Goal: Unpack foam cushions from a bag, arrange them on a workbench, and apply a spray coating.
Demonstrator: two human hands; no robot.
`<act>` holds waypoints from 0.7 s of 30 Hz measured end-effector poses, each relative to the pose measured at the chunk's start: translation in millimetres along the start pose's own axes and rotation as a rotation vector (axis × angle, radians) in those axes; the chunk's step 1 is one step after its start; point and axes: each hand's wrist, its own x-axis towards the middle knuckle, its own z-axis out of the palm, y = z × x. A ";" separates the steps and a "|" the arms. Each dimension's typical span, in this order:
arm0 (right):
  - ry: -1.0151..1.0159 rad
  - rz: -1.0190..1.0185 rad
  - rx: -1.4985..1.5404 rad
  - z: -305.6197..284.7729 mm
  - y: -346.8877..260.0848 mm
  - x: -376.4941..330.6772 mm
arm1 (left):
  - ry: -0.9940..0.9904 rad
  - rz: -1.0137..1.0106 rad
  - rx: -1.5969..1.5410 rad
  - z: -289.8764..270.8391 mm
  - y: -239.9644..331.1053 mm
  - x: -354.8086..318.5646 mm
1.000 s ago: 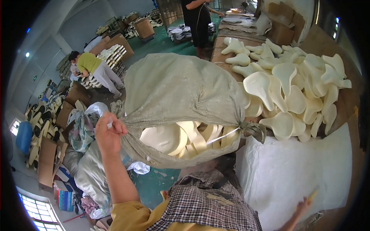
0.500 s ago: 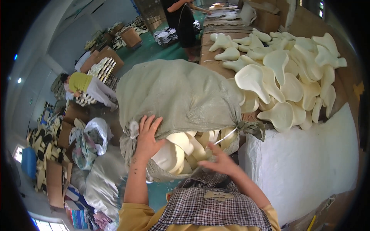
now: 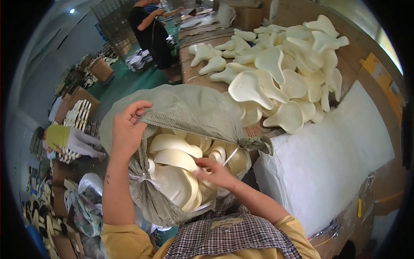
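Note:
A large grey-green woven sack lies in front of me, its mouth open toward me. Inside are several cream foam bicycle-saddle pads, stacked loosely on one another. On the left, my left hand has its fingers curled over the upper rim of the mouth and holds the cloth up. My right hand reaches into the mouth, fingers closed at the right end of one saddle pad; its thumb is partly hidden. White tie strips hang at the mouth, and a knotted corner sticks out on the right.
More saddle pads are heaped on the cardboard-covered table at right. A white padded sheet lies nearer. Two people stand at the far table end; another person bends over stacked pieces at left. Plastic bags and cartons lie on the left floor.
My left hand has lifted the sack's rim, widening the mouth and showing more pads. My right hand has moved from the mouth's right side in among the pads. The view has shifted right.

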 end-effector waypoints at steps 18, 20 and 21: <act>0.784 0.334 -0.567 -138.7 118.6 -9.9 | -0.429 0.407 0.646 205.1 -39.9 17.4; 0.731 0.349 -0.644 -150.3 120.9 -22.3 | -0.122 0.485 0.433 177.0 -13.6 44.7; 0.726 0.350 -0.626 -147.9 117.6 -22.7 | -0.057 0.516 0.415 160.5 -3.6 54.0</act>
